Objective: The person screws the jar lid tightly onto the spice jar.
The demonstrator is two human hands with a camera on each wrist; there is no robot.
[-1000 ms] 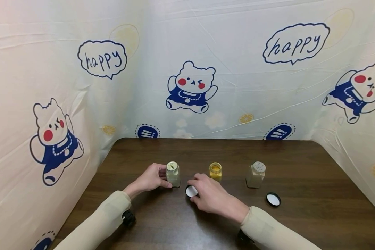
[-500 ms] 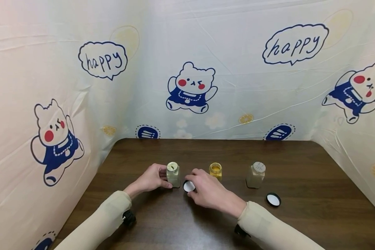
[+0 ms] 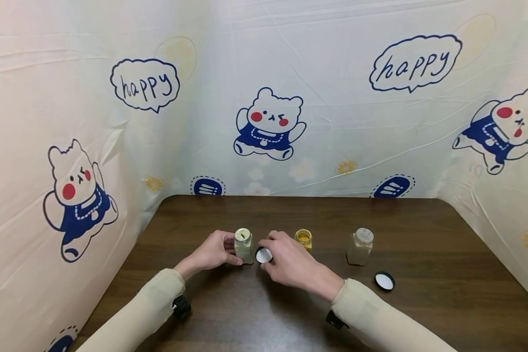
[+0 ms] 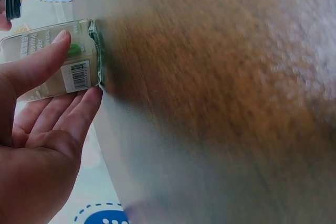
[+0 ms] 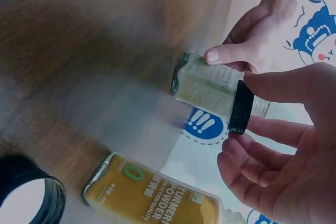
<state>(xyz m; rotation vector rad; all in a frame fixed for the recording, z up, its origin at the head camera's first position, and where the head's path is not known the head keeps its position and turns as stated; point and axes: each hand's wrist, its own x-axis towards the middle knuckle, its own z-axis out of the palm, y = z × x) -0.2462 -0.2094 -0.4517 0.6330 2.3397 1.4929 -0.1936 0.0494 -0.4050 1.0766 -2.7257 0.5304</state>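
Observation:
My left hand [image 3: 213,252] holds a glass spice jar [image 3: 244,250] of pale powder upright on the table, its thumb across the label in the left wrist view. The jar's pale top shows a small dark mark. Close by on the right, my right hand [image 3: 292,259] pinches a black screw lid [image 3: 264,254] by its rim, white inside facing the head camera. The lid is apart from the jar. Just beyond the right hand stands an uncapped turmeric powder jar [image 3: 304,238], also seen as a yellow jar [image 5: 157,190] in the right wrist view.
To the right stands another glass jar [image 3: 360,247] with a perforated top. A black lid [image 3: 385,281] lies inside-up before it. In the right wrist view a black lid [image 5: 31,200] lies at lower left; whether it is the same one I cannot tell.
My right hand has carried the black lid a little away from me and to the left, closer to the pale powder jar. My left hand and its jar have stayed put.

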